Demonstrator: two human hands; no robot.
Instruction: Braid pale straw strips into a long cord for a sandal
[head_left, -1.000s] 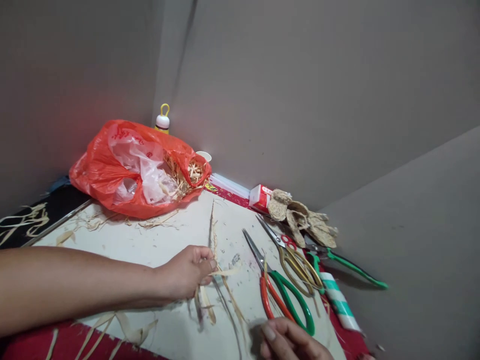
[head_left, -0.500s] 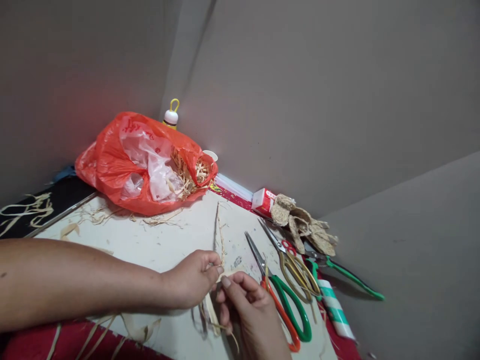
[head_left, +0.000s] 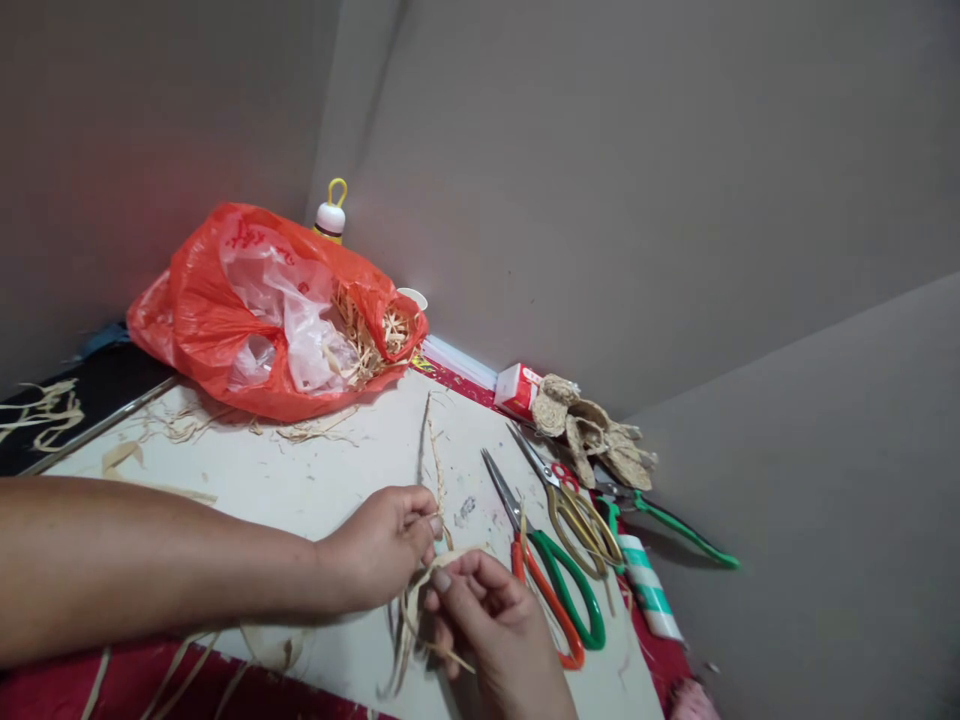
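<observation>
Between my two hands is a thin braided cord of pale plant fibre, its upper end reaching away over the white tabletop. My left hand pinches this cord at its lower end, thumb against the fingers. Just below and to the right, my right hand pinches a flat pale fibre strip between thumb and fingertips. Loose strands hang down from the hands. Right of my right hand lie scissors with orange and green handles. The exact ends of the strips inside my fingers are hidden.
An orange-red plastic bag of fibre scraps lies at the back left, a yellow-looped bottle behind it. Gold-handled scissors, woven fibre pieces, green-handled pruners and a striped roll line the right edge.
My right hand has drawn slightly down from the left, and the pale strip now shows as a curved loop between them. The whole view has shifted a little.
</observation>
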